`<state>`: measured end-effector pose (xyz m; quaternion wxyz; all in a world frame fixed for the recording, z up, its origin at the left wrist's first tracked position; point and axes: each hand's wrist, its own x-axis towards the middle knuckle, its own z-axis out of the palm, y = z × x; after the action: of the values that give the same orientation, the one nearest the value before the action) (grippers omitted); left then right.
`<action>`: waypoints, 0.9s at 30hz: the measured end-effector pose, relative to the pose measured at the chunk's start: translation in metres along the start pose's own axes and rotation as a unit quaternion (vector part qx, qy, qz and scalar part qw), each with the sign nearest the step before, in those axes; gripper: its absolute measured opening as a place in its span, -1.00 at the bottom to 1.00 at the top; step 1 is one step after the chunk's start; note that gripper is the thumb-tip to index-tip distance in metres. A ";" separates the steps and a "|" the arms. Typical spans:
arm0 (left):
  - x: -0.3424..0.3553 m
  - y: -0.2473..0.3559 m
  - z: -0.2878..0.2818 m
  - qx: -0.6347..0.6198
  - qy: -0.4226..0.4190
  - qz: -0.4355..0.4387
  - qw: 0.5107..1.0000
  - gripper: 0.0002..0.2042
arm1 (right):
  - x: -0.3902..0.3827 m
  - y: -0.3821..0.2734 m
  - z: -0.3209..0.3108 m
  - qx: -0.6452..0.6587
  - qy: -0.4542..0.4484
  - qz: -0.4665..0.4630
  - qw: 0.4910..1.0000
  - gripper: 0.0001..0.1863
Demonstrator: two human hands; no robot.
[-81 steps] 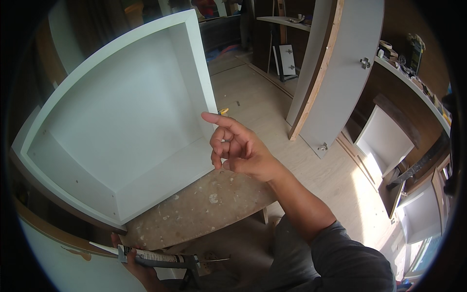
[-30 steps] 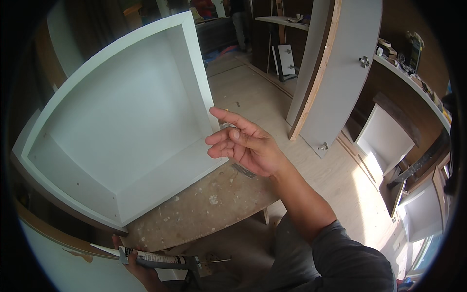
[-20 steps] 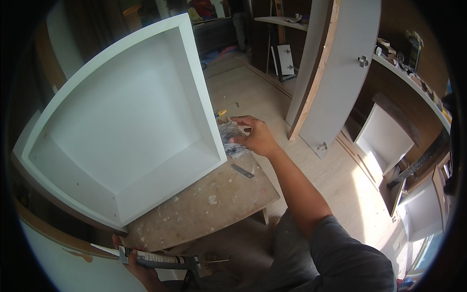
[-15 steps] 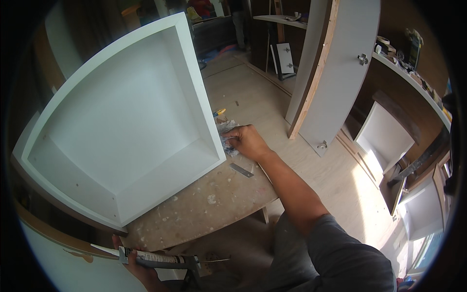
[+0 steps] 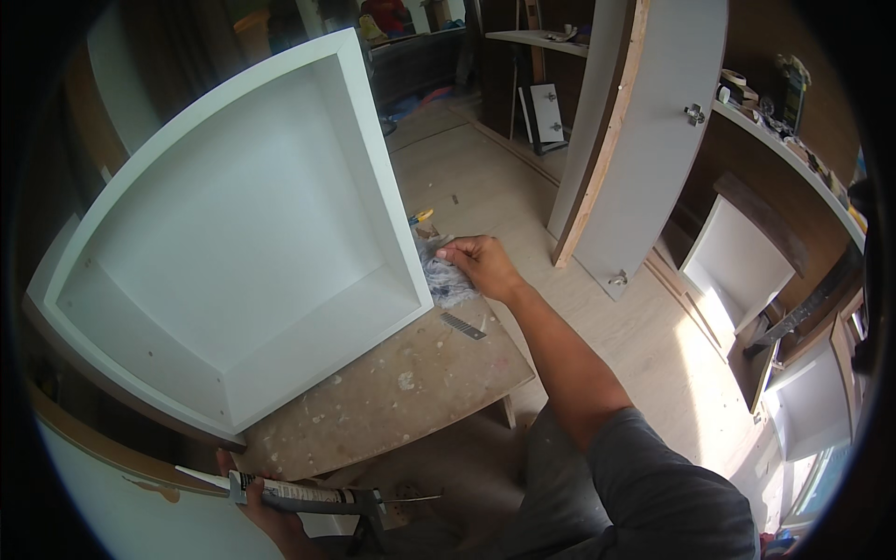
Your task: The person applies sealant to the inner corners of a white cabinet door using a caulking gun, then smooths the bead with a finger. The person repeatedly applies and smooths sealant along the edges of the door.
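At the lower left my left hand (image 5: 257, 509) is wrapped round a caulking gun (image 5: 313, 497) that lies sideways, its white nozzle toward the left. Beyond the near box, at the worn board's right end, my right hand (image 5: 483, 266) pinches the upper edge of a crumpled whitish-grey rag (image 5: 448, 283). The fingertips press together against the cloth. A white open box (image 5: 373, 187) with one curved side rests tilted on the stained board (image 5: 373, 406), just left of the rag. On the board below the rag lies a narrow grey metal blade (image 5: 463, 325).
A yellow-handled tool (image 5: 421, 216) lies behind the rag. Farther right, a tall grey panel (image 5: 658, 140) with hinges stands beside a raw wooden batten (image 5: 597, 163). White box pieces (image 5: 737, 261) and a cluttered shelf (image 5: 793, 149) line the right side.
My right hand has shifted slightly right and lifted, and the rag shows more spread out beneath it. The left hand and caulking gun stay where they were.
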<state>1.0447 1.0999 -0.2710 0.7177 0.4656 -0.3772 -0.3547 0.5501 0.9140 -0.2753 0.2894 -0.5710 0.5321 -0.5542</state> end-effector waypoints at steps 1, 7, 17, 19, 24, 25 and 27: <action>-0.001 0.001 0.001 0.002 0.003 0.006 1.000 -0.13 | 0.001 0.002 0.000 0.015 0.004 -0.006 1.000 -0.64; -0.003 0.004 0.007 0.001 0.013 0.009 1.000 -0.12 | 0.010 0.008 0.000 0.178 0.040 0.041 0.982 -0.43; -0.001 0.001 0.003 -0.008 -0.001 0.012 1.000 -0.11 | -0.010 -0.039 -0.032 0.672 -0.200 0.011 0.713 -0.27; 0.000 0.000 0.001 0.001 0.009 0.001 1.000 -0.11 | -0.017 -0.053 -0.032 0.690 -0.268 -0.026 0.672 -0.25; 0.000 0.001 0.001 0.008 0.002 0.002 1.000 -0.11 | -0.031 -0.083 -0.026 0.678 -0.372 -0.096 0.626 -0.24; -0.001 0.002 0.002 0.003 0.003 0.008 1.000 -0.11 | -0.035 -0.086 -0.025 0.682 -0.381 -0.100 0.617 -0.27; -0.003 0.006 0.008 -0.003 0.004 0.006 1.000 -0.12 | -0.040 -0.091 -0.023 0.688 -0.392 -0.102 0.602 -0.34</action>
<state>1.0373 1.1014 -0.2640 0.7228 0.4623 -0.3761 -0.3499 0.5619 0.9812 -0.1992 0.7188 -0.4164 -0.2326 -0.5058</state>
